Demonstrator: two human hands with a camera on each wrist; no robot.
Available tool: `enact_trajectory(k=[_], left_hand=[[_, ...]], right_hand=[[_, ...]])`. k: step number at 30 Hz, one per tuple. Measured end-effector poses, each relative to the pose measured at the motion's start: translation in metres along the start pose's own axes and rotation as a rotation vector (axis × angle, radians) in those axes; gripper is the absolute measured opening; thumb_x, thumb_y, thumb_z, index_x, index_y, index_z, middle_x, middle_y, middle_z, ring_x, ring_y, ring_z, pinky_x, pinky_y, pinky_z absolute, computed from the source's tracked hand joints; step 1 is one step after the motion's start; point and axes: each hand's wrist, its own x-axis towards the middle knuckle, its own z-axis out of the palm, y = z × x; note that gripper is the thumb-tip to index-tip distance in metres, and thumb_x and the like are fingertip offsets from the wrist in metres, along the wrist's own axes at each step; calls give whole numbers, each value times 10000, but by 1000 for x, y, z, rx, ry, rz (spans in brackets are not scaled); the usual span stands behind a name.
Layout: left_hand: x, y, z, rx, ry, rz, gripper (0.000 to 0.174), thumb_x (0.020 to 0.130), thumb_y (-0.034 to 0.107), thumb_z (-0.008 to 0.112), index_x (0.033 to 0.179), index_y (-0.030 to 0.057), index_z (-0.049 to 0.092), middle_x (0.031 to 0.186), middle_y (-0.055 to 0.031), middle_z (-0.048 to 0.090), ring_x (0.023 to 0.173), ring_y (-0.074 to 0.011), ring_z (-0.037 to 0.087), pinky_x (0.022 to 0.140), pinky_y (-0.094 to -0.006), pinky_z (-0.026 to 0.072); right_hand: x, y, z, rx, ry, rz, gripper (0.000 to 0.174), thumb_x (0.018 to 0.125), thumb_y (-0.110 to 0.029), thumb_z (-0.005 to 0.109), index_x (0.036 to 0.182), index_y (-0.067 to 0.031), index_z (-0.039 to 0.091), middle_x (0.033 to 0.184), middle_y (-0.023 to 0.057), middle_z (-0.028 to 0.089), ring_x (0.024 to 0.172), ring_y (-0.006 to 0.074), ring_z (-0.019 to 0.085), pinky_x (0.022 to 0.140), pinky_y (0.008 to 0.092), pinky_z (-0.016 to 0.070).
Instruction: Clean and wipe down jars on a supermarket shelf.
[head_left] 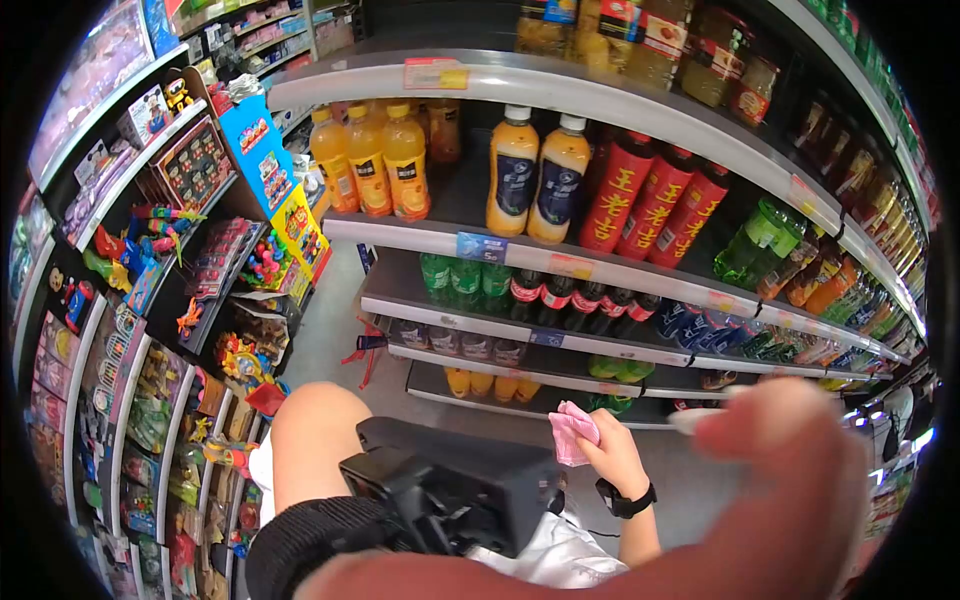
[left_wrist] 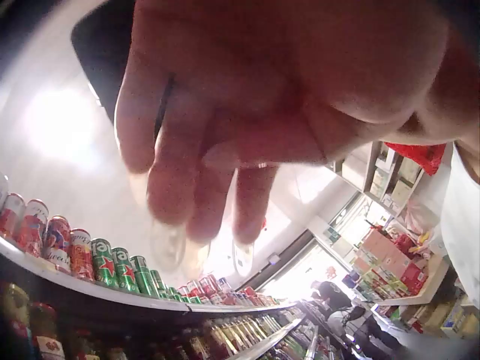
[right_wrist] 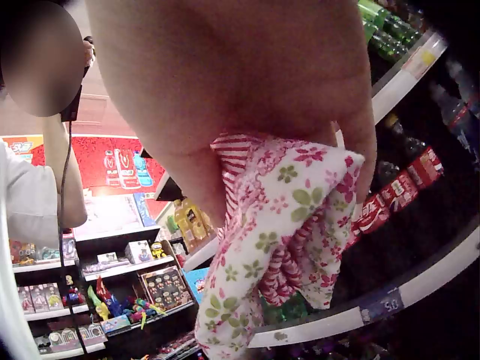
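Observation:
My right hand [head_left: 622,462] grips a folded cloth [head_left: 574,434], which looks pink from above. In the right wrist view the cloth [right_wrist: 259,244] is white with pink and green flowers and a pink striped side, hanging below the palm. Close to the head camera, my left hand [head_left: 775,455] is raised, large and blurred. The left wrist view has the left hand's fingers [left_wrist: 176,187] extended and slightly bent, its thumb lying across them, with no held thing showing. A black wrist device [head_left: 450,480] sits over my lap.
Ahead, a shelf [head_left: 690,265] bears orange juice bottles [head_left: 405,160], red bottles [head_left: 620,190] and green bottles [head_left: 765,235]. Lower tiers hold cola bottles [head_left: 560,295] and other drinks. On the left stands a toy rack [head_left: 190,250]. Grey floor [head_left: 335,330] shows between them.

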Motion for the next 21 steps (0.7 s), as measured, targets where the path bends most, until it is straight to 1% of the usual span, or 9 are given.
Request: enact_trajectory(k=[1, 6, 8, 11, 13, 16, 18, 20, 21], left_hand=[[0, -1, 1, 20, -3, -26, 253, 650, 133, 605, 856, -13, 628, 714, -106, 606, 526, -226, 543, 443, -310, 411], [3, 18, 18, 92, -7, -190, 265, 630, 129, 608, 840, -25, 654, 709, -103, 604, 519, -227, 538, 436, -304, 405], [6, 31, 23, 89, -14, -269, 270, 622, 127, 609, 834, -30, 664, 707, -102, 603, 516, -228, 536, 433, -302, 402], [12, 60, 23, 43, -177, -450, 242, 631, 162, 637, 757, -45, 637, 682, -115, 591, 533, -252, 527, 465, -346, 435], [25, 82, 48, 138, -70, -532, 270, 681, 209, 636, 770, -46, 623, 654, -110, 572, 523, -246, 504, 458, -346, 412], [17, 69, 66, -390, -98, -451, 305, 845, 267, 545, 939, -15, 614, 610, -100, 531, 474, -207, 420, 432, -300, 306], [19, 59, 91, -614, -52, -258, 283, 870, 228, 514, 1107, 113, 617, 615, -102, 532, 464, -181, 398, 429, -278, 279], [29, 60, 118, -808, 86, -141, 382, 869, 158, 508, 1227, 262, 591, 629, -105, 539, 459, -166, 388, 430, -270, 284], [28, 62, 125, -895, 62, -125, 446, 855, 131, 514, 1258, 320, 550, 640, -106, 543, 458, -158, 386, 430, -266, 283]], right_hand=[[1, 21, -2, -26, 12, -95, 256, 745, -167, 602, 950, -13, 601, 872, 160, 572, 839, 355, 566, 738, 412, 457], [2, 65, -23, 1, 90, -100, 262, 704, -103, 607, 949, -10, 597, 913, 147, 567, 853, 346, 567, 753, 402, 466], [5, 70, -41, -27, 140, -171, 265, 702, -95, 601, 953, -11, 597, 939, 146, 564, 870, 346, 569, 765, 401, 467], [8, 89, -66, -40, 179, -207, 303, 703, -55, 581, 997, 17, 590, 1007, 169, 562, 913, 352, 566, 795, 370, 468], [9, 101, -82, -51, 213, -187, 299, 701, -56, 579, 990, 15, 595, 1015, 169, 567, 914, 350, 570, 796, 370, 469], [5, 117, -104, -58, 241, -153, 298, 701, -61, 571, 988, 20, 592, 1018, 171, 569, 914, 352, 572, 800, 377, 468], [1, 132, -117, -61, 245, -127, 302, 699, -64, 569, 986, 25, 587, 1019, 177, 565, 916, 354, 570, 801, 379, 467], [-1, 146, -132, -71, 240, -118, 308, 708, -86, 574, 1001, 7, 591, 1030, 169, 569, 936, 349, 570, 811, 389, 466], [-2, 152, -140, -76, 232, -116, 312, 713, -97, 577, 1009, -2, 593, 1035, 165, 571, 946, 346, 571, 816, 394, 466]])
